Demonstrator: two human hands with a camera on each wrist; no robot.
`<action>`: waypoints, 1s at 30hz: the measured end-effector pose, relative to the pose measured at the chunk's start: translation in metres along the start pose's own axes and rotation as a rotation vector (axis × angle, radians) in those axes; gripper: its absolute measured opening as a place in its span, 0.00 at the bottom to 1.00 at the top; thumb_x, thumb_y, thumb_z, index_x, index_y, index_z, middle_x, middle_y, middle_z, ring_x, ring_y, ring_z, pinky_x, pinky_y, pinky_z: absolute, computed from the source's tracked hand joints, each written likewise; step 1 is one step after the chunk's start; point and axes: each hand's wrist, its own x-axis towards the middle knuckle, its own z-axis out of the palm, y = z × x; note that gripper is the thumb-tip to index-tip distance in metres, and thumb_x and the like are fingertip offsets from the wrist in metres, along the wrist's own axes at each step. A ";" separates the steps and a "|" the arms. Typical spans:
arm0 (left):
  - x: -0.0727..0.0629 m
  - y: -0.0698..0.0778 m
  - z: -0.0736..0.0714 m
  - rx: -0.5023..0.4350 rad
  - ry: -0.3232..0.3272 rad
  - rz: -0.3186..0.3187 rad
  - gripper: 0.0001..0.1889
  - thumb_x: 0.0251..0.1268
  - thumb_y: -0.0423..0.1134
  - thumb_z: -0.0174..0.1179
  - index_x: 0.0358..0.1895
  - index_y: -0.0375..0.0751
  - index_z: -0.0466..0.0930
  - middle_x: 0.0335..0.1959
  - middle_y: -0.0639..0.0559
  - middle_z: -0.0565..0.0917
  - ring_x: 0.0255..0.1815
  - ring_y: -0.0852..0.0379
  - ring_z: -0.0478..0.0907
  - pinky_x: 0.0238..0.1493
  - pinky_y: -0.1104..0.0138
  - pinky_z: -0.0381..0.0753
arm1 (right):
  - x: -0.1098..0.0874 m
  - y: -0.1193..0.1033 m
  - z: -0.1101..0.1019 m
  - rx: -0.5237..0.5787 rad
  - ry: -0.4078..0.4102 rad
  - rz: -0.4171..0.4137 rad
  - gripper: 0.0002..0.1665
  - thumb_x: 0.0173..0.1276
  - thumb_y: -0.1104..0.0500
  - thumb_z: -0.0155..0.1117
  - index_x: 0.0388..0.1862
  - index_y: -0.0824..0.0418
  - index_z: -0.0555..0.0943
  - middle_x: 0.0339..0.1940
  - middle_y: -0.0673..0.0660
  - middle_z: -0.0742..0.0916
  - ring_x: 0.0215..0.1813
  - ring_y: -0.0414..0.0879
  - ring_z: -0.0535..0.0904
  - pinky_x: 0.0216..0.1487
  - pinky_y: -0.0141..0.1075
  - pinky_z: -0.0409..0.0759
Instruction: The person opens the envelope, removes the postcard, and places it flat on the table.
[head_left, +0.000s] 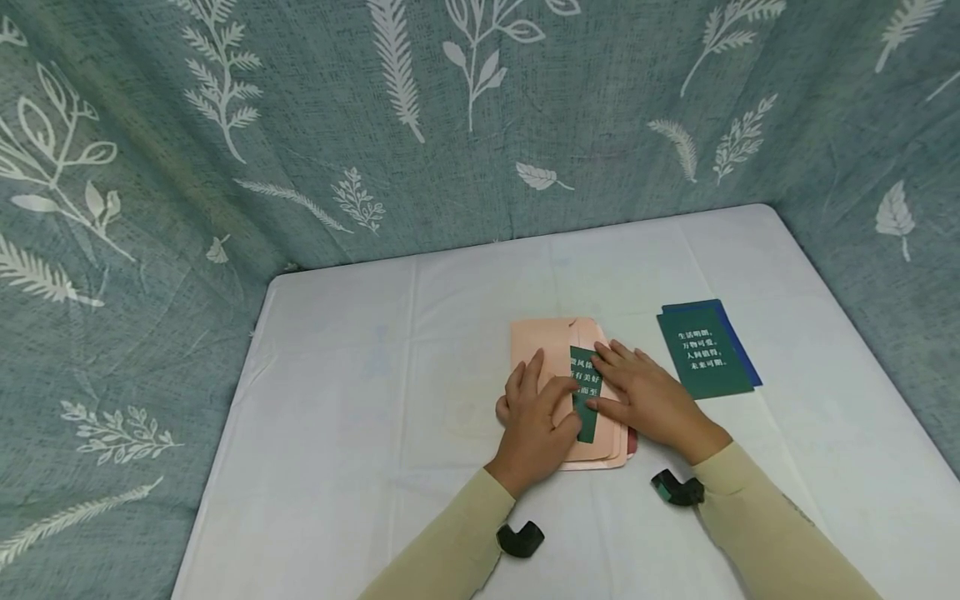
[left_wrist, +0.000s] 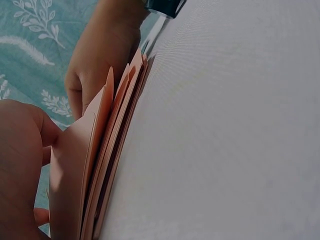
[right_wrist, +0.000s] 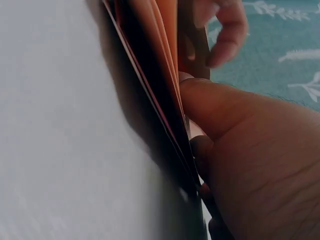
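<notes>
A green card [head_left: 586, 410] with white Chinese characters sits partly tucked in a pink envelope [head_left: 542, 332], its left part hidden inside. The envelope lies on top of a stack of similar pink envelopes [left_wrist: 121, 107]. My left hand [head_left: 536, 429] rests on the top envelope with fingers spread, thumb and index fingertips right at the card's left side. From the right, my right hand [head_left: 651, 398] touches the card with its fingertips and thumb; its fingers are nearly straight. In the right wrist view, the right thumb [right_wrist: 210, 102] lies against the stack's edge.
Another green card [head_left: 705, 354] with white characters lies to the right, overlapping a blue card [head_left: 738, 342]. Something dark red [head_left: 632, 442] peeks out under the envelopes. A white cloth covers the table [head_left: 337, 375]; a patterned teal curtain [head_left: 315, 108] hangs behind it.
</notes>
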 end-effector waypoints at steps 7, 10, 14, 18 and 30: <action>0.000 0.001 0.000 0.004 0.005 0.001 0.20 0.66 0.41 0.56 0.59 0.56 0.86 0.89 0.46 0.52 0.87 0.35 0.42 0.68 0.26 0.47 | -0.001 0.005 -0.001 0.005 0.005 0.006 0.48 0.78 0.39 0.71 0.83 0.67 0.70 0.86 0.64 0.67 0.87 0.63 0.55 0.83 0.61 0.51; -0.001 0.001 0.000 -0.006 0.006 -0.001 0.21 0.66 0.41 0.55 0.60 0.55 0.85 0.89 0.46 0.52 0.87 0.36 0.42 0.69 0.26 0.46 | -0.003 0.006 -0.001 0.014 0.012 0.012 0.48 0.77 0.39 0.71 0.82 0.67 0.70 0.86 0.64 0.67 0.87 0.63 0.55 0.83 0.60 0.51; -0.002 0.001 -0.001 -0.028 0.015 -0.001 0.22 0.65 0.41 0.55 0.61 0.55 0.85 0.89 0.47 0.52 0.87 0.36 0.43 0.69 0.27 0.46 | -0.004 0.008 -0.003 0.025 0.024 0.016 0.48 0.77 0.40 0.72 0.82 0.67 0.71 0.85 0.64 0.68 0.87 0.63 0.56 0.83 0.60 0.51; -0.002 0.000 0.000 -0.033 0.017 0.003 0.22 0.65 0.41 0.56 0.61 0.55 0.85 0.89 0.46 0.53 0.87 0.37 0.42 0.69 0.27 0.45 | -0.005 0.009 -0.005 0.028 0.019 0.025 0.48 0.77 0.39 0.71 0.82 0.67 0.70 0.86 0.64 0.67 0.87 0.64 0.55 0.83 0.60 0.51; -0.002 0.002 -0.002 -0.032 0.014 0.007 0.21 0.64 0.40 0.55 0.60 0.54 0.85 0.89 0.46 0.53 0.87 0.36 0.42 0.69 0.26 0.45 | -0.010 0.016 -0.008 0.062 0.023 0.076 0.50 0.77 0.35 0.70 0.83 0.65 0.70 0.86 0.63 0.67 0.87 0.62 0.54 0.84 0.58 0.50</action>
